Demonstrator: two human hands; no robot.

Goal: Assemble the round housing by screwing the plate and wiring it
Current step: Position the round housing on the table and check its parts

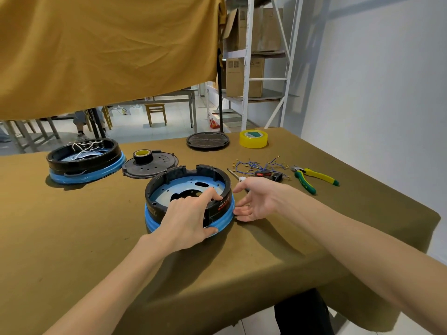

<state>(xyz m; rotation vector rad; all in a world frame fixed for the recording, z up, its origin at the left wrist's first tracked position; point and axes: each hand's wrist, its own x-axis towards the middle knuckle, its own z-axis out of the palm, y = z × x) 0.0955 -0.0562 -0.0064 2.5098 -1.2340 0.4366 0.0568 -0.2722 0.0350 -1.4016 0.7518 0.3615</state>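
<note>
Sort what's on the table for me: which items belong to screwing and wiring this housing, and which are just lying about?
In the job:
round housing, gripped by left hand, right hand open beside it
screwdriver
blue wires with terminals
perforated plate

Probably lying about:
second housing with white wires
ribbed round cover
yellow tape roll
pliers

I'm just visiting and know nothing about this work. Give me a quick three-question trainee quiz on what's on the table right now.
1. True or false: the left hand grips the near housing over its rim.
2. Which tool lies furthest right? A) pliers B) screwdriver C) yellow tape roll
3. Fill in: the far housing holds white ____.

Key: 1 true; 2 A; 3 wires.
</note>
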